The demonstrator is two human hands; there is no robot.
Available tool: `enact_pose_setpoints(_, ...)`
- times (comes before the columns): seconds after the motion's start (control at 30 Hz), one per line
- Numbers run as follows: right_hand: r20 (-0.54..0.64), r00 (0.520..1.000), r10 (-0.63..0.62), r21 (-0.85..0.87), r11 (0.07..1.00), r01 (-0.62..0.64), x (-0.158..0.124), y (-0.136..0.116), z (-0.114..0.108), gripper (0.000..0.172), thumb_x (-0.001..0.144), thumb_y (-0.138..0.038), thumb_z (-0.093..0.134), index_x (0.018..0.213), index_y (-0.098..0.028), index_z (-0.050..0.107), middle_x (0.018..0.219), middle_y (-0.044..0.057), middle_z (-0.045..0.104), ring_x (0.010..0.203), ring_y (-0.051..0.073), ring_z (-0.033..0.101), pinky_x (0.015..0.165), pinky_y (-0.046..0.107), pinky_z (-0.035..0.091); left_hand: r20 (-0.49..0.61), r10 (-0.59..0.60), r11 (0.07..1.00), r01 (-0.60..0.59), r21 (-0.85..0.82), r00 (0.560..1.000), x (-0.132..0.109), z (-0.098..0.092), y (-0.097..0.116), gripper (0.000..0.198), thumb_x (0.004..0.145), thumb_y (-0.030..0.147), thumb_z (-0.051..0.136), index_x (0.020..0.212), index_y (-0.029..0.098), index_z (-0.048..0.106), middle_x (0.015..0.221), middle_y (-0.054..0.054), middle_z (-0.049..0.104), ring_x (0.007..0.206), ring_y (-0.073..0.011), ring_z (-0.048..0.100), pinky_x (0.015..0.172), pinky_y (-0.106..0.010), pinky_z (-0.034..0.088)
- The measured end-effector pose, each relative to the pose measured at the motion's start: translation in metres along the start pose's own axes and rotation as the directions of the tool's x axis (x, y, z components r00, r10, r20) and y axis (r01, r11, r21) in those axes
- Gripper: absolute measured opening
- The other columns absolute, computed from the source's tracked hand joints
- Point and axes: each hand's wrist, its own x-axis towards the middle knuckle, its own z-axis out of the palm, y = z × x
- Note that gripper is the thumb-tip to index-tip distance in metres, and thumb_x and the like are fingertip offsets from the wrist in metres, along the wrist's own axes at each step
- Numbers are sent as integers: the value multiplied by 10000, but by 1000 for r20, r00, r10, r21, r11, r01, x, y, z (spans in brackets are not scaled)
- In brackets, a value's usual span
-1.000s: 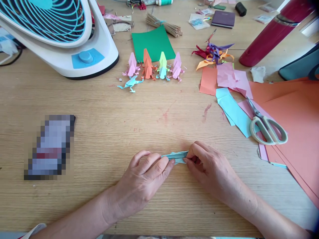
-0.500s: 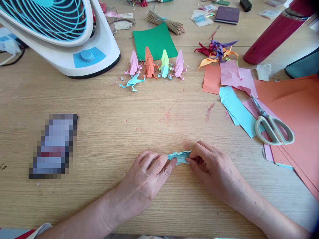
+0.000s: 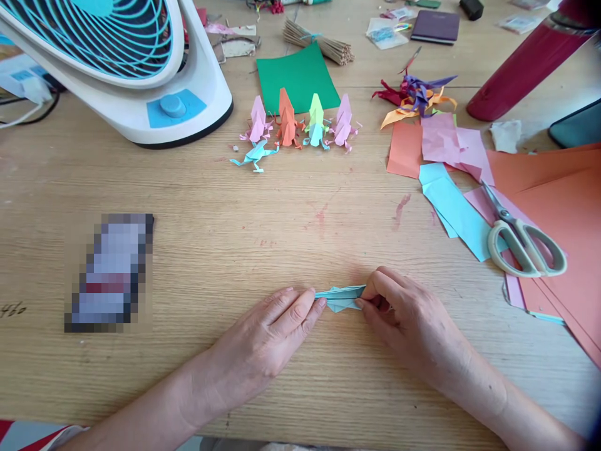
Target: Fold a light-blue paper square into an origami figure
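Note:
A light-blue folded paper piece [image 3: 342, 297], narrow and layered, lies between my two hands near the table's front. My left hand [image 3: 282, 326] pinches its left end, thumb below and fingers on top. The right end is pinched between thumb and forefinger of my right hand [image 3: 408, 316], with the other fingers curled in. Both tips of the paper are hidden under my fingers. Farther back stands a row of several folded paper figures, among them an orange one [image 3: 287, 122]; a small blue paper figure [image 3: 256, 155] lies in front of them.
Scissors [image 3: 521, 241] rest on coloured paper sheets [image 3: 568, 219] at the right. Behind them leans a dark red bottle [image 3: 526, 72]. A white fan [image 3: 201, 75] stands at the back left, above a blurred-out phone [image 3: 110, 272]. Green paper [image 3: 298, 78] lies behind the figures.
My left hand has slid a little left along the folded paper, so more of its middle shows. The right hand keeps its pinch. The whole view has shifted slightly.

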Motion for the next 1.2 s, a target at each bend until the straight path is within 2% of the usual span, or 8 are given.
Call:
enact_pose_setpoints(0.17,-2,1000,-8,-3,1000,8,-1,0,0,146,887,-117,515,777,-207,481,734,-14,519,632,134,485,594,269,360,60,-10,1000,10,9,998,-2,-2,-1,479,982,94,365,1455,41,421,1396,-155,534,1231,-257,541,1032,-374,518)
enact_pose_setpoints(0.37,4,1000,-8,-14,1000,8,1,-1,0,144,883,-112,507,778,-208,484,738,-9,527,631,139,489,593,273,366,107,21,999,-24,33,994,-2,-2,-4,491,962,87,405,1450,32,412,1354,-139,557,1184,-242,550,1002,-358,520)
enact_pose_setpoints(0.5,12,1000,-3,-15,1000,3,0,-2,-1,142,890,-123,505,779,-207,484,739,-8,526,637,141,491,596,272,368,95,17,1000,-19,23,995,0,-1,-5,466,965,79,403,1428,42,439,1305,-120,587,1132,-221,562,974,-341,527)
enact_pose_setpoints(0.67,4,1000,-5,-18,1000,5,-1,-1,-1,154,877,-97,516,776,-205,474,734,-15,514,631,136,479,599,270,358,65,-3,999,0,44,998,1,0,-2,469,959,99,431,1422,30,448,1262,-124,609,1116,-242,550,963,-353,520)
enact_pose_setpoints(0.93,17,1000,-3,-19,1000,4,-1,-2,-1,169,872,-82,527,778,-209,467,741,-17,521,642,138,487,611,267,358,192,-35,999,31,23,981,-5,3,-3,641,909,97,469,1527,123,302,1430,-110,515,1192,-257,507,992,-379,488)
enact_pose_setpoints(1.2,25,1000,12,-9,1000,-11,0,-2,-2,171,865,-82,530,773,-211,464,744,-11,528,657,147,493,616,267,357,170,-66,997,59,47,983,4,-2,3,568,935,117,483,1492,106,368,1331,-117,569,1153,-258,510,970,-396,489)
